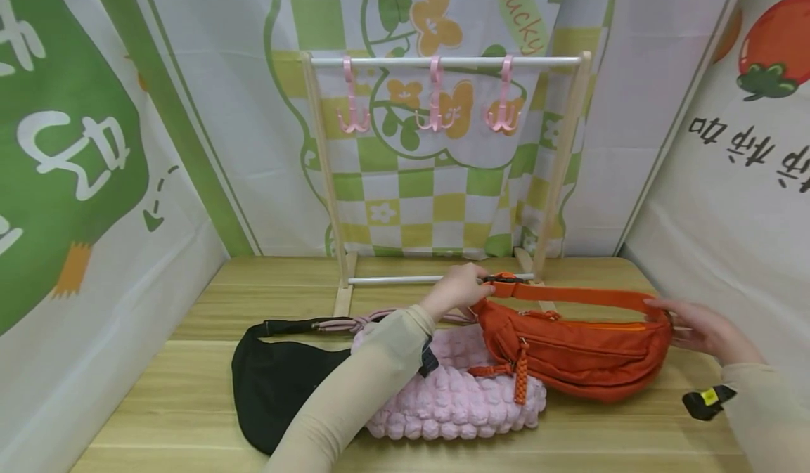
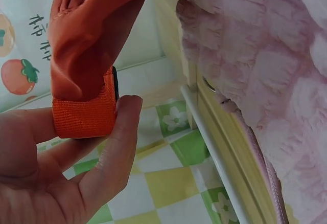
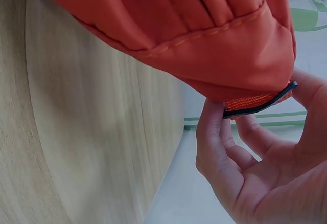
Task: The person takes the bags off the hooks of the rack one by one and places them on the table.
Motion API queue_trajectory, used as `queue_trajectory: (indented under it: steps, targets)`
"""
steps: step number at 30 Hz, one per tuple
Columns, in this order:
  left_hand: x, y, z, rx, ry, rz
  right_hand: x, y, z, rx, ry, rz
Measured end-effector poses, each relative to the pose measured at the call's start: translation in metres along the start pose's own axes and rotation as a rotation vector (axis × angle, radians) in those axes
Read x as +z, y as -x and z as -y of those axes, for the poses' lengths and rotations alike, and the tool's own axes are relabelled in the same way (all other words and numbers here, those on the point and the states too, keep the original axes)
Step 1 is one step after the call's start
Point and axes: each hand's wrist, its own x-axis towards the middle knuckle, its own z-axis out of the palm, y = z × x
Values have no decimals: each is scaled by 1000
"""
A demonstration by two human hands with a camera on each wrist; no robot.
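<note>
An orange-red belt bag (image 1: pixel 585 357) tilts over the right part of a pink puffy quilted bag (image 1: pixel 443 403). With my left hand (image 1: pixel 457 290) I pinch its strap at the left end, beside a dark buckle; in the left wrist view the orange webbing (image 2: pixel 84 116) lies between thumb and fingers. My right hand (image 1: pixel 711 329) holds the other end, where thumb and fingers pinch the webbing and its dark edge (image 3: pixel 260 106) in the right wrist view. The strap (image 1: pixel 582 294) stretches between both hands. A black bag (image 1: pixel 272 381) lies left of the pink one, partly behind my left forearm.
Behind the bags stands a wooden-sided rack with a white top bar (image 1: pixel 392 62) and a low bar (image 1: pixel 395 280). Three pink hooks (image 1: pixel 435 100) hang from the top bar. Printed cloth walls surround the wooden table (image 1: pixel 190 389).
</note>
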Motion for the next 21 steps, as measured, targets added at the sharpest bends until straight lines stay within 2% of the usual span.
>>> queue_trajectory:
  steps: [3, 10, 18, 21]
  targets:
    - [2, -3, 1, 8, -27, -4, 0, 0, -1, 3, 3, -12]
    - [9, -10, 6, -14, 29, 47, -1, 2, -6, 14, -9, -17]
    - [12, -16, 5, 3, -25, 98, -4, 0, -11, 21, 35, -33]
    - [15, -18, 5, -16, 8, 117, -5, -1, -13, 23, 38, -46]
